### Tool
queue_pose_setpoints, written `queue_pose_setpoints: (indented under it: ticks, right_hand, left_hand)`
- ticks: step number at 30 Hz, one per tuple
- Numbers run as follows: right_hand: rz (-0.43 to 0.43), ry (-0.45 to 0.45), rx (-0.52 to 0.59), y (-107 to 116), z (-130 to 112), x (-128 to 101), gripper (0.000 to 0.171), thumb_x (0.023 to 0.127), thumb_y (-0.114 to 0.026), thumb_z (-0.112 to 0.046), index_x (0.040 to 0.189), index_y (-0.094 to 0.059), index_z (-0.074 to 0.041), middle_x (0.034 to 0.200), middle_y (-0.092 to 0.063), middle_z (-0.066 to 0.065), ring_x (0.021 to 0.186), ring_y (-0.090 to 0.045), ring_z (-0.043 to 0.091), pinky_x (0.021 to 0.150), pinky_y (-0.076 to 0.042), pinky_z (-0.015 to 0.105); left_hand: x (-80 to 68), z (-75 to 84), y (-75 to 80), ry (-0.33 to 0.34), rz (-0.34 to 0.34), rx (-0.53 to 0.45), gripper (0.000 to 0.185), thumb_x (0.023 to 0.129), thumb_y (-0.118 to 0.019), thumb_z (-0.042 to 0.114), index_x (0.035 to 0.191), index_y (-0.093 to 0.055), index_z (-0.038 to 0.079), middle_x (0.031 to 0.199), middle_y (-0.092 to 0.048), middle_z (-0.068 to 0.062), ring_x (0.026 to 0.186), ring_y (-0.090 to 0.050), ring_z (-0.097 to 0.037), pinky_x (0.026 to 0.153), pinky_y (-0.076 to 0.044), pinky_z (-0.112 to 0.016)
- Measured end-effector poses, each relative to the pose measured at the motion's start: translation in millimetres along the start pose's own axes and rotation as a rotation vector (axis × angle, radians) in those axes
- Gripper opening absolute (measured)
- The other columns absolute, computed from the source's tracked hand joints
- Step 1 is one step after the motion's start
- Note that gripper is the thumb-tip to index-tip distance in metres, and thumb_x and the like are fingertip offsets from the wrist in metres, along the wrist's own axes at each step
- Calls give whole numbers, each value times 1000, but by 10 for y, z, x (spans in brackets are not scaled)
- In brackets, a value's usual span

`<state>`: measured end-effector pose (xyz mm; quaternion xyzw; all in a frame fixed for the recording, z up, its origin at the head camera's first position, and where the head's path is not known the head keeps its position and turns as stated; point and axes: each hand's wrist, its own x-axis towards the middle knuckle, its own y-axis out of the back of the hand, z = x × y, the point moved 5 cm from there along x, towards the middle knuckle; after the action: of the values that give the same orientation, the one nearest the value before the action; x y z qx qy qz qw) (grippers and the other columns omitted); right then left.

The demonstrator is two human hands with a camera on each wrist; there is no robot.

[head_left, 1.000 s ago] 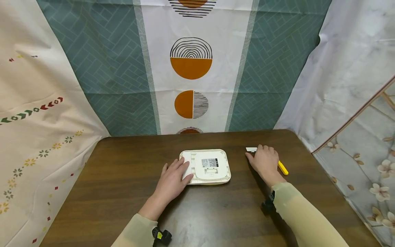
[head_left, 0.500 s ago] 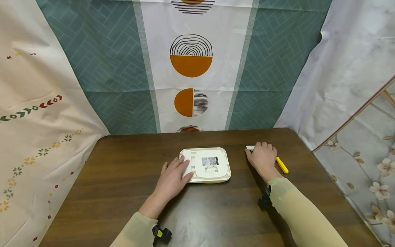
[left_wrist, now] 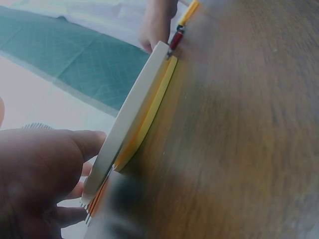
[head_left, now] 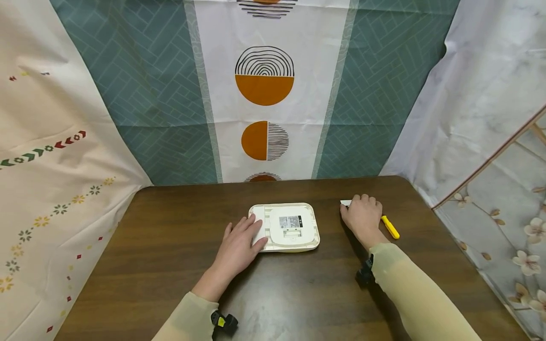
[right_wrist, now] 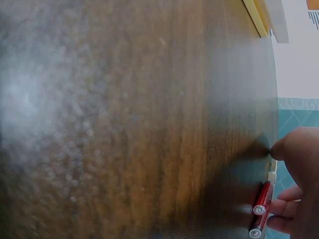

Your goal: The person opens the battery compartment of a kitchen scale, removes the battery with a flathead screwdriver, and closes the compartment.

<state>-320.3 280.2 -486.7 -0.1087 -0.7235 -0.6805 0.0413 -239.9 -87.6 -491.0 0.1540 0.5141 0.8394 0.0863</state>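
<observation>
A white rounded-corner device (head_left: 292, 225) lies underside up on the table, showing a printed label and a battery recess. Its lower part is yellow in the left wrist view. My left hand (head_left: 239, 241) rests on its left end with fingers spread and relaxed, thumb (left_wrist: 92, 142) at the edge. My right hand (head_left: 362, 218) is low over the table farther right, fingers beside two red batteries (right_wrist: 260, 204), its thumb apart from them. Past its fingertips a small white piece (head_left: 344, 202) sticks out. Behind the hand lies a yellow screwdriver-like handle (head_left: 390, 228), its other end hidden.
The dark brown wooden table (head_left: 179, 265) ends at a patterned cloth (head_left: 264, 94) hanging behind it. Cream cloth (head_left: 64, 189) hangs at the left and floral cloth (head_left: 503, 218) at the right. A small camera (head_left: 225, 323) is strapped to my left wrist.
My right hand has shifted slightly left, covering more of the white piece and baring more of the yellow handle. My left hand and the device have stayed in place.
</observation>
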Motion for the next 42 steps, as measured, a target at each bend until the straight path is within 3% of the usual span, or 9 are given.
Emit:
queue_pose_setpoints:
  ticks: [21, 31, 42]
  right_hand:
    - [62, 51, 46, 45, -68, -102, 56, 105, -70, -41, 115, -68, 15, 112, -66, 33, 108, -61, 54, 100, -49, 68]
    - [135, 128, 93, 246, -246, -312, 54, 101, -77, -41, 114, -74, 11, 112, -70, 30, 105, -65, 52, 103, -50, 68]
    - [140, 151, 146, 337, -403, -533, 55, 98, -81, -40, 122, -75, 9, 119, -71, 28, 107, -65, 48, 99, -52, 63]
  left_hand:
    - [-3, -2, 12, 6, 8, 2, 60, 108, -74, 41, 159, -62, 11, 169, -49, -16, 158, -42, -41, 126, -24, -74]
    - [14, 19, 22, -8, 1, 4, 60, 108, -74, 41, 158, -62, 11, 169, -49, -17, 158, -42, -42, 125, -25, -75]
    - [8, 11, 5, -6, 6, 0, 60, 108, -74, 40, 158, -62, 10, 169, -49, -17, 158, -42, -42, 125, -24, -75]
